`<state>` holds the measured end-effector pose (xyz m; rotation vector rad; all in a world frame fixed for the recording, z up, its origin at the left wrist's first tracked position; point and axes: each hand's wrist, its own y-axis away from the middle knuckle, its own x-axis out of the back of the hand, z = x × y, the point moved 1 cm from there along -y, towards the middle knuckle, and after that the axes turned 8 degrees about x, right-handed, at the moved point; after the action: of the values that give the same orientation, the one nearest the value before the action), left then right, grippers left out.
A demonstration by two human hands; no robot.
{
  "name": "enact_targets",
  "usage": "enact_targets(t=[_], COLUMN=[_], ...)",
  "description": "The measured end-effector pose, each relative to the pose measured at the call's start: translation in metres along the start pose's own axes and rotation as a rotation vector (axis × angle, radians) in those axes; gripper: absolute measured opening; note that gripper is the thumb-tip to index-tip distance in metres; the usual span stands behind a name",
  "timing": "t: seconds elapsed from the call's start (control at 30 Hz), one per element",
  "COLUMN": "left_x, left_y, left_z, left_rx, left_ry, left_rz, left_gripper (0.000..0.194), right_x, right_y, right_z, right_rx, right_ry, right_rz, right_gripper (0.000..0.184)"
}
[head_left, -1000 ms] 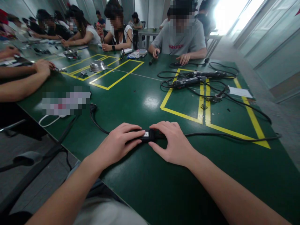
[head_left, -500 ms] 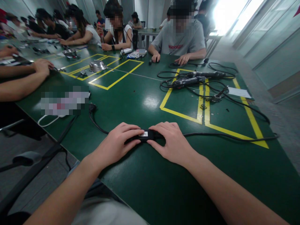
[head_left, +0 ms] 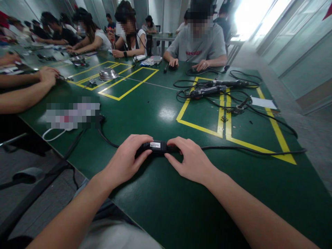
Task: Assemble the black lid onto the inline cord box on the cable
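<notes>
Against left hand [head_left: 126, 157] — black module [head_left: 157, 150], white label [head_left: 155, 145] illegible; grey shirt [head_left: 206, 43] — "wassu…"

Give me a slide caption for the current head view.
Left hand and right hand at opposite ends of a black, ribbed, white-labelled block, glossy green table.

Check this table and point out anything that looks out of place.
Mainly the right side: tangled cords sprawl around two black tools and across yellow tape, looking untidy. A small dark scrap lies loose nearby. The labelled black box between the left hand and right hand shows no visible damage.
</notes>
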<state>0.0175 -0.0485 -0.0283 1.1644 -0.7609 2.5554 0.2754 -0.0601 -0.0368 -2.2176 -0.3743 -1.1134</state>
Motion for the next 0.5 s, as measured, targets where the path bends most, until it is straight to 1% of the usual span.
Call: enact_targets(t=[0.13, 0.3, 0.5], left_x=[0.0006, 0.0016, 0.0019], left_y=[-0.0002, 0.0, -0.0006], left_z=[-0.0001, 0.0023, 0.0029], left_rx=[-0.059, -0.123, -0.123], left_ry=[-0.023, -0.03, -0.026], left_rz=[0.024, 0.034, 0.031], left_gripper=[0.022, 0.018, 0.02], right_x=[-0.0014, -0.0015, -0.0011], right_y=[0.0008, 0.0004, -0.0004], right_z=[-0.0002, -0.0015, -0.0022], right_rx=[-0.001, -0.04, -0.032], right_ry=[0.006, 0.014, 0.063], right_rz=[0.016, -0.025, -0.044], right_gripper=[0.017, 0.015, 0.019])
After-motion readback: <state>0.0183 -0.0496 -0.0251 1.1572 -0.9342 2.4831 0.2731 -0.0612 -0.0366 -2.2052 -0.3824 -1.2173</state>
